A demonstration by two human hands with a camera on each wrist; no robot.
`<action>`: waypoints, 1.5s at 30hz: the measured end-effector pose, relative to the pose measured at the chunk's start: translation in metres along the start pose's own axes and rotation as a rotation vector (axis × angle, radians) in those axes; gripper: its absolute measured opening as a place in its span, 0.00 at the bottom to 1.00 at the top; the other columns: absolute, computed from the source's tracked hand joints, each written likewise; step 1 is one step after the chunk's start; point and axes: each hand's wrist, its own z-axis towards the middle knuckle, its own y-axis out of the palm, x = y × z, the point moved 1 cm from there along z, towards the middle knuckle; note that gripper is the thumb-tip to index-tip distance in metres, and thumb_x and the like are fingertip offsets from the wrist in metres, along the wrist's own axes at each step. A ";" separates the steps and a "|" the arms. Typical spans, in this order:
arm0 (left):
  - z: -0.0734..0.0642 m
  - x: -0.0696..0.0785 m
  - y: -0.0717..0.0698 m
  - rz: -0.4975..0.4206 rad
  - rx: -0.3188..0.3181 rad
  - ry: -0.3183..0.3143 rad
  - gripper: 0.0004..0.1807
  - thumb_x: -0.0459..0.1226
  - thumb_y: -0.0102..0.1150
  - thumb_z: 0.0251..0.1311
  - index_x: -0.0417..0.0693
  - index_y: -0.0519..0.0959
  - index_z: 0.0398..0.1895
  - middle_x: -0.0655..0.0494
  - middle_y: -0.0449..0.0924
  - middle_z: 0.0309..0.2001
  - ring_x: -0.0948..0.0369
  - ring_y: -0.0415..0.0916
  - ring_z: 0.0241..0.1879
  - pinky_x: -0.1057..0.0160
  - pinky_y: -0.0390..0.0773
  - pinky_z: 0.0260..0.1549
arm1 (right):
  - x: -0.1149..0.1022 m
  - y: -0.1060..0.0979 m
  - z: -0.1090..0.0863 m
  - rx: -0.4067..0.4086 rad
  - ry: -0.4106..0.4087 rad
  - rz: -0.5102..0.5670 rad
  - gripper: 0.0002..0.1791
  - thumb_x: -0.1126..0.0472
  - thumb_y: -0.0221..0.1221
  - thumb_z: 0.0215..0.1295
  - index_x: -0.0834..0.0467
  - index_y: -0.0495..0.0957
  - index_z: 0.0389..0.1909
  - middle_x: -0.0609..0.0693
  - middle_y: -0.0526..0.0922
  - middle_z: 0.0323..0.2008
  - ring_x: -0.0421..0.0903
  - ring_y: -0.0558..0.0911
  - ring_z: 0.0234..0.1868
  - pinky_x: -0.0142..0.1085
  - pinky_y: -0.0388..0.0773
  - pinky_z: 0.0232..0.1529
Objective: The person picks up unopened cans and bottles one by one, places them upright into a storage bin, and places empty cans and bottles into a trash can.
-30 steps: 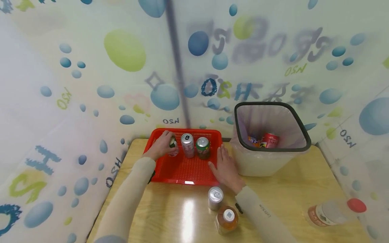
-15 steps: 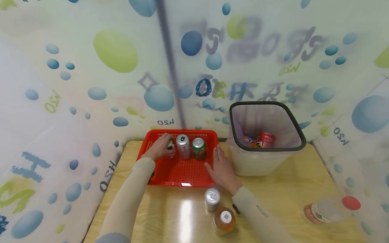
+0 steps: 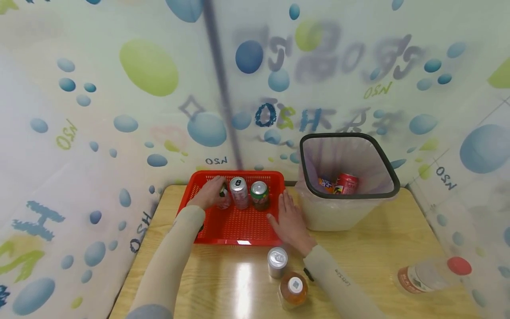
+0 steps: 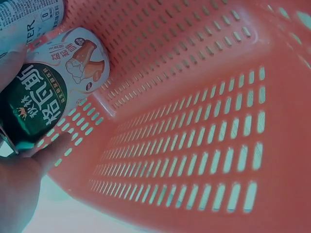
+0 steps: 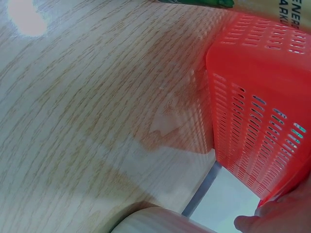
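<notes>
In the head view, my left hand (image 3: 208, 193) reaches into the back left of a red plastic basket (image 3: 235, 228) and grips a green-and-white drink can (image 4: 41, 92) around its top. Beside that can stand a silvery-pink can (image 3: 239, 195) and a green-topped can (image 3: 260, 197), both upright in the basket. My right hand (image 3: 291, 221) lies against the basket's right wall with its fingers straight. In the right wrist view, only part of that hand shows at the lower right, next to the perforated red wall.
An upright silver can (image 3: 277, 262) and an amber-coloured bottle (image 3: 293, 290) stand in front of the basket, near my right forearm. To the right is a lined bin (image 3: 338, 212) holding a red can (image 3: 346, 183). A clear red-capped bottle (image 3: 432, 275) is at the far right.
The head view has turned a little, so the scene sits slightly further left. Left hand and can, and right hand at the basket wall, keep nearly the same places.
</notes>
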 end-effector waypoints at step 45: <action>-0.065 0.003 -0.049 -0.041 0.251 0.174 0.37 0.36 0.67 0.67 0.44 0.63 0.77 0.42 0.60 0.75 0.44 0.64 0.70 0.39 0.70 0.67 | -0.001 -0.001 -0.001 0.016 -0.030 0.038 0.48 0.41 0.50 0.77 0.70 0.45 0.81 0.64 0.40 0.82 0.62 0.45 0.82 0.58 0.49 0.78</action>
